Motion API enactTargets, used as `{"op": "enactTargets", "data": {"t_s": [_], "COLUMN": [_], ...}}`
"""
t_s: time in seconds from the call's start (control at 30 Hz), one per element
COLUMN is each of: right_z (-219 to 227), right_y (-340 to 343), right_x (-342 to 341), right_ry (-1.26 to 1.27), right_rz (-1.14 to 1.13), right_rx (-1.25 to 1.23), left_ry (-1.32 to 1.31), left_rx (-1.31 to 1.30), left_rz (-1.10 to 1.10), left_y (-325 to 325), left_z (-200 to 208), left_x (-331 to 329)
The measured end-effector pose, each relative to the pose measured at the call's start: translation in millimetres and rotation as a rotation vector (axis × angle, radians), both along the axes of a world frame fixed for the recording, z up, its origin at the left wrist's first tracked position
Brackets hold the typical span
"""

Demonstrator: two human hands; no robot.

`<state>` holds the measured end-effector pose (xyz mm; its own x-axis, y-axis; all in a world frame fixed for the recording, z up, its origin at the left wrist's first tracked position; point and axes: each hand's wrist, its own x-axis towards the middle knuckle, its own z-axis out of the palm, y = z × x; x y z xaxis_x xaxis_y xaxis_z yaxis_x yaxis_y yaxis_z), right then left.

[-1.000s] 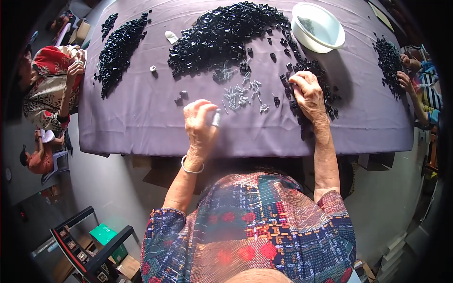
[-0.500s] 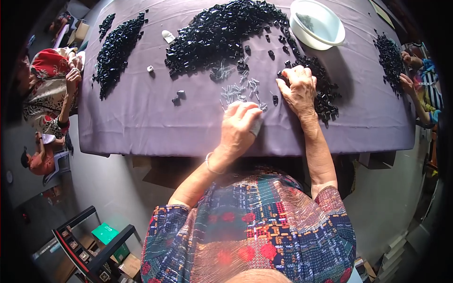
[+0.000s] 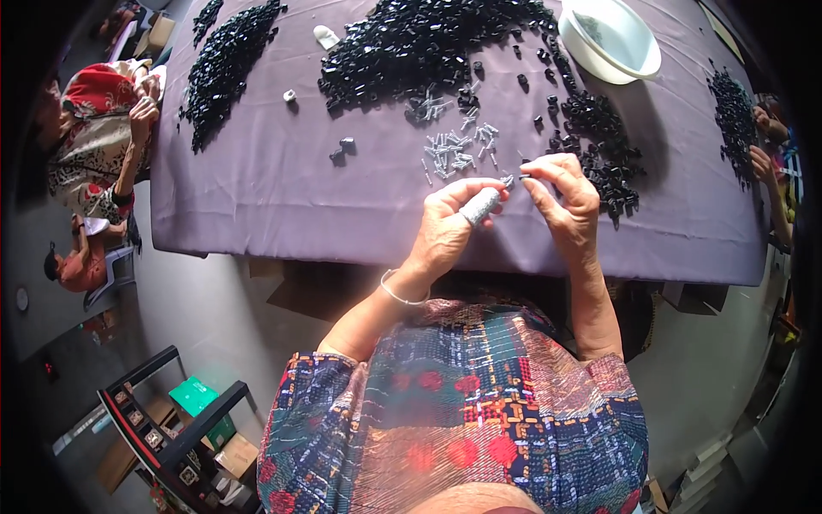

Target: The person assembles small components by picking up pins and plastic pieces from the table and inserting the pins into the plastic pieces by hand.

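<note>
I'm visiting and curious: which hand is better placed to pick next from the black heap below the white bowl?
Probably the right hand: it's beside that black heap, while the left hand is farther off, below the silvery pins. The right holds a dark part, though.

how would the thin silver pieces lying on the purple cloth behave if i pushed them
The thin silver pieces would probably scatter, since they lie loose in a jumble. Being slender, some might roll a little. Each is likely light, being tiny beside the left hand, and probably stiff, as they look straight and metallic.
</note>
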<state>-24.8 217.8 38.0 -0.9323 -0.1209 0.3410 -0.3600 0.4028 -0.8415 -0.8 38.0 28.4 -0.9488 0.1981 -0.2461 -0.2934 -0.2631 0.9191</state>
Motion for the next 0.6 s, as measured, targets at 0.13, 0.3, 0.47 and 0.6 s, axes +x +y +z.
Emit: {"op": "enactTargets", "data": {"t_s": [0.13, 0.3, 0.47, 0.6], "right_z": [-0.5, -4.2, 2.8, -6.8], "right_y": [-15.4, -31.4, -39.1, -31.3], "right_x": [15.6, 22.8, 29.8, 26.6], "right_ry": [-0.094, 0.509, 0.372, 0.115], "right_rz": [0.058, -0.061, 0.026, 0.116], "right_rx": [-0.172, 0.379, 0.345, 0.076], "left_ry": [-0.243, -0.488, -0.345, -0.362], "left_rx": [0.301, 0.539, 0.429, 0.376], "left_rz": [-0.044, 0.048, 0.109, 0.056], "left_y": [-4.3, -8.7, -10.5, -19.8], "left_z": [5.0, -3.8, -0.8, -2.4], "left_x": [3.6, 10.8, 16.3, 14.3]}}
